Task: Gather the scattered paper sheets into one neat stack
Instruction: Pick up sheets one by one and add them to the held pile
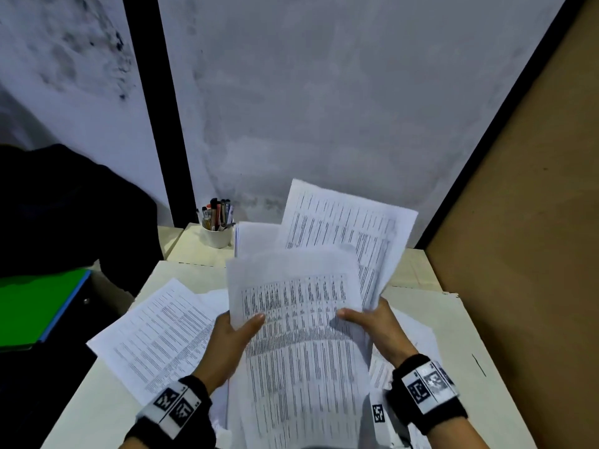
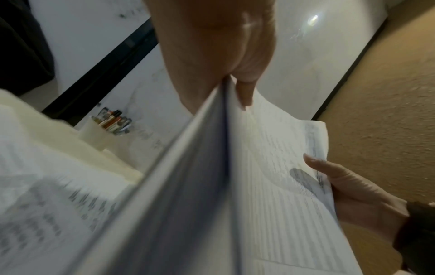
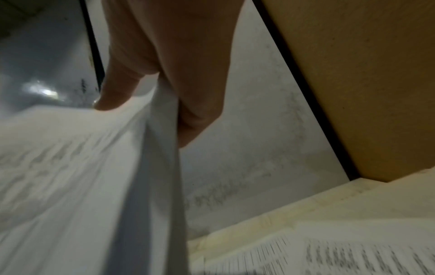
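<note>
We see both sets of fingers pinching the same bundle of paper sheets [image 1: 301,319], thumbs on the printed top face. Left hand [image 1: 231,338] has its thumb lying across the left edge of the top sheet, the other fingers [image 2: 188,89] underneath. Right hand [image 1: 376,332] mirrors that on the right edge: thumb on top, fingers [image 3: 200,111] curled under the bundle.

The bundle is lifted off the bench [image 1: 107,393] and tilted up toward us. It is uneven: a rear sheet [image 1: 353,218] sticks out up and to the right, askew from the front one, and another plain edge shows behind on the left. From the left wrist view the sheet edges fan apart rather than sitting flush.

A loose printed sheet [image 1: 155,335] lies flat on the bench left of the left hand, partly tucked under the held bundle. More sheets lie on the bench under the right hand, as the right wrist view shows; it is blurred, so we cannot tell how many.

Further out: a white cup of pens [image 1: 216,228] at the back of the bench, a green folder [image 1: 35,306] off the left side, a brown board [image 1: 531,222] on the right, and a grey wall behind.
</note>
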Action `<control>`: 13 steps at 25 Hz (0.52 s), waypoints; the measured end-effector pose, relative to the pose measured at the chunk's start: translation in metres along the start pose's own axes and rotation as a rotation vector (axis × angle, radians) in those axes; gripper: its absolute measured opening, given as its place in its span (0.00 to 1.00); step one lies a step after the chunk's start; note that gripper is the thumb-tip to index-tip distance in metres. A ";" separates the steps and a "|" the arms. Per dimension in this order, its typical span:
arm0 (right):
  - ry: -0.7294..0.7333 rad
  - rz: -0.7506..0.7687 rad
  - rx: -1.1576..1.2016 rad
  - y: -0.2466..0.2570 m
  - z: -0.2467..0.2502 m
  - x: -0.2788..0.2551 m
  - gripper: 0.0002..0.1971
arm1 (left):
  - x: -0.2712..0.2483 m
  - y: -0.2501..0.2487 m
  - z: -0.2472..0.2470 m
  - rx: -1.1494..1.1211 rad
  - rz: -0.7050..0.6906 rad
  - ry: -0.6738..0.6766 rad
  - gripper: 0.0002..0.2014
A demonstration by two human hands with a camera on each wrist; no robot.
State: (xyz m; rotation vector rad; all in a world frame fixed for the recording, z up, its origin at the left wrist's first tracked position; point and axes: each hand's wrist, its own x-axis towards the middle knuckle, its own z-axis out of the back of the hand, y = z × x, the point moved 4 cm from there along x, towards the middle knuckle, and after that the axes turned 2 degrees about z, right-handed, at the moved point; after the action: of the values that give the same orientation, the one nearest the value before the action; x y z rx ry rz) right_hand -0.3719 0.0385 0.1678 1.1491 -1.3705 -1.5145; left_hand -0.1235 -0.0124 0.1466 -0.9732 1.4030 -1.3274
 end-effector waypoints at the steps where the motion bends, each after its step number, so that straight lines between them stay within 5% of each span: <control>1: 0.013 0.049 0.013 0.006 -0.001 0.000 0.16 | 0.001 -0.011 0.001 -0.019 -0.038 -0.006 0.09; 6: 0.124 0.127 0.037 0.004 -0.007 -0.004 0.29 | -0.002 -0.021 -0.004 -0.104 -0.040 0.110 0.42; 13: 0.049 0.204 0.048 0.015 -0.011 0.001 0.16 | 0.005 -0.040 0.000 -0.184 -0.107 0.029 0.40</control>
State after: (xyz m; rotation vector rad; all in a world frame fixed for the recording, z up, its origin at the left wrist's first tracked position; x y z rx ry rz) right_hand -0.3621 0.0323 0.1829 1.0339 -1.4511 -1.3072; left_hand -0.1269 -0.0207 0.1857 -1.1693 1.5341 -1.3110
